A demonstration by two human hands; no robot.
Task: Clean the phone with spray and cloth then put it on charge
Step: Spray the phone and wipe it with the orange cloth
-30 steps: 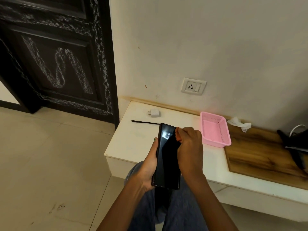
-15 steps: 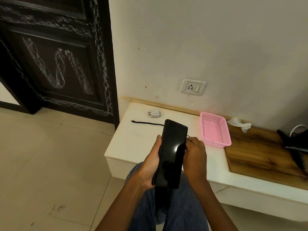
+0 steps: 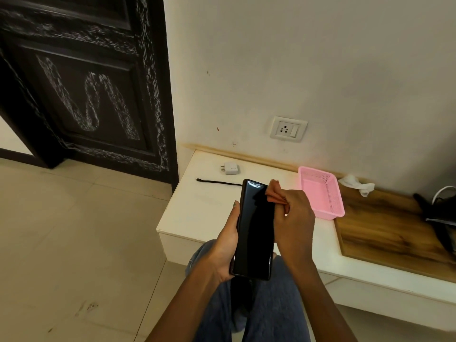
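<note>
A black phone (image 3: 254, 230) stands upright in front of me, screen toward me, and my left hand (image 3: 225, 245) grips it along its left edge and lower end. My right hand (image 3: 293, 218) pinches a small orange cloth (image 3: 274, 193) against the phone's upper right edge. A white charger plug (image 3: 230, 168) and a black cable (image 3: 218, 181) lie on the white ledge (image 3: 195, 213) behind the phone. The wall socket (image 3: 288, 129) sits above the ledge. No spray bottle is in view.
A pink plastic basket (image 3: 320, 191) stands on the ledge right of my hands. A crumpled white tissue (image 3: 356, 185) lies by the wall on the wooden panel (image 3: 385, 233). A dark bag (image 3: 441, 215) is at the far right. A dark door (image 3: 84, 82) is on the left.
My right hand has moved up from the phone's middle right side to its upper right edge, and the orange cloth now shows there. The phone has straightened from its tilt.
</note>
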